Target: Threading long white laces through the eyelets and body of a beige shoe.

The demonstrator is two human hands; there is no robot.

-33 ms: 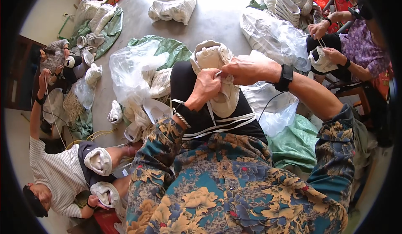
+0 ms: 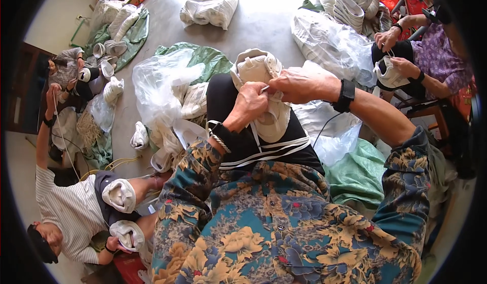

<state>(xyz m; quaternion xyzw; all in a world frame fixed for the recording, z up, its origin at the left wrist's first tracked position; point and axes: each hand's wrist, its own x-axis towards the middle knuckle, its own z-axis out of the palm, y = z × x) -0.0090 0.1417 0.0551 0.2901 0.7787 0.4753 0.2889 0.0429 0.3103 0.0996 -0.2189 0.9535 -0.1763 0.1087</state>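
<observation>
A cream shoe (image 2: 255, 67) rests on my black-clad lap, partly hidden under both hands. My left hand (image 2: 249, 103) is closed in a pinch on a white shoelace (image 2: 264, 88), whose end shows between my hands. Against it, my right hand (image 2: 302, 85) is also closed on the lace, its fingertips almost meeting the left ones over the shoe's middle. Long loose white lace strands (image 2: 271, 154) trail across my lap below the shoe. Whether the lace passes through an eyelet is hidden by my fingers.
Left of my knees lie a clear plastic bag (image 2: 160, 88) and several pale shoes (image 2: 195, 104). A green woven sack (image 2: 357, 175) sits at my right. Co-workers handle shoes at both sides; one in a striped shirt (image 2: 76, 205) raises a lace. Another bag (image 2: 209, 12) stands farther off.
My hands and the shoe look almost unmoved. At the right, the co-worker's upper hand has come down slightly toward the shoe they hold.
</observation>
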